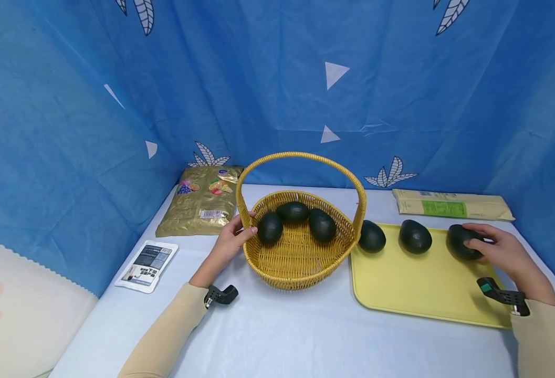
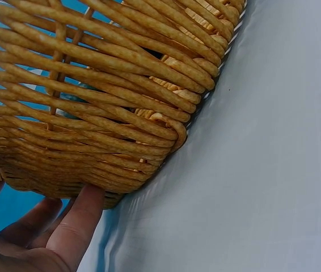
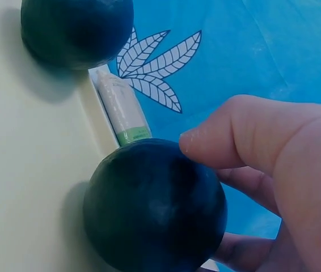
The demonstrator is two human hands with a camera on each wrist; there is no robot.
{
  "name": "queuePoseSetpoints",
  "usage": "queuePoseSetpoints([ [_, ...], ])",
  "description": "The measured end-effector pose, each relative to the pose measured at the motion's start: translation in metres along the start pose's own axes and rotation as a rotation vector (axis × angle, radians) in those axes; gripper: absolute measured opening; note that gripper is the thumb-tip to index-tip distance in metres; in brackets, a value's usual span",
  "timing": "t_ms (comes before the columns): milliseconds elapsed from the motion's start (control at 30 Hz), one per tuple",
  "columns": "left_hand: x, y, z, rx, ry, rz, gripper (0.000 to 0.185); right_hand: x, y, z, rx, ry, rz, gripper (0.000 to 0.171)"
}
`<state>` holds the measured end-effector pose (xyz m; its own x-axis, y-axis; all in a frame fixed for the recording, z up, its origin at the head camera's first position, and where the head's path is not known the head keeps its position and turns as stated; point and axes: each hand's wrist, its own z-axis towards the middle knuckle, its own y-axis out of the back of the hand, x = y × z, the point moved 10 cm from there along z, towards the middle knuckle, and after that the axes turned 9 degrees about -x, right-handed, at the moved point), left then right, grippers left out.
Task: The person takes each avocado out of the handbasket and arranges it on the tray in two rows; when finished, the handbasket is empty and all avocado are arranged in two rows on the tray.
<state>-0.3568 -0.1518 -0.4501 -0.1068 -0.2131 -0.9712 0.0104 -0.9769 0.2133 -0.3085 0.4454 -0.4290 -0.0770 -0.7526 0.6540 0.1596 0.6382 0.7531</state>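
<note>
In the head view a wicker basket with a tall handle stands mid-table, with three dark avocados lying in it, one of them an avocado on the right side. My left hand holds the basket's left side near the foot of the handle; the left wrist view shows its fingers against the woven wall. At the right, my right hand grips an avocado between thumb and fingers at the far right of a yellow tray. Two more avocados, including one, sit along the tray's back.
A gold snack bag lies behind my left hand, and a small white packet is at the table's left edge. Behind the tray lies a long beige pack with a green label. Blue cloth hangs behind the table.
</note>
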Motion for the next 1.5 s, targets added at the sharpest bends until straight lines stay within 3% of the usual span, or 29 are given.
queuePoseSetpoints([
  [233, -0.002, 0.000, -0.001, 0.001, -0.012, 0.008, 0.047, 0.001, 0.005, 0.000, 0.007, -0.003, -0.008, 0.065],
  [467, -0.002, 0.000, -0.001, 0.005, -0.017, -0.006, 0.047, 0.005, 0.018, -0.002, -0.059, 0.015, -0.013, 0.061],
  [667, -0.002, 0.000, -0.001, 0.006, -0.018, -0.003, 0.047, 0.023, 0.025, -0.007, -0.131, 0.017, -0.045, 0.061],
  [800, -0.003, 0.000, -0.001, 0.007, -0.019, 0.003, 0.048, 0.038, 0.024, -0.010, -0.127, 0.016, -0.063, 0.062],
  [933, -0.003, -0.001, -0.001, 0.008, -0.021, -0.001, 0.048, 0.055, 0.023, -0.015, -0.109, 0.093, -0.061, 0.061],
  [1133, -0.001, 0.000, -0.002, 0.008, -0.011, -0.003, 0.048, 0.090, 0.015, -0.024, -0.081, 0.274, 0.042, 0.050],
  [1500, -0.001, 0.000, -0.001, 0.001, -0.001, -0.005, 0.048, 0.162, -0.027, -0.050, 0.047, 0.424, 0.072, 0.043],
])
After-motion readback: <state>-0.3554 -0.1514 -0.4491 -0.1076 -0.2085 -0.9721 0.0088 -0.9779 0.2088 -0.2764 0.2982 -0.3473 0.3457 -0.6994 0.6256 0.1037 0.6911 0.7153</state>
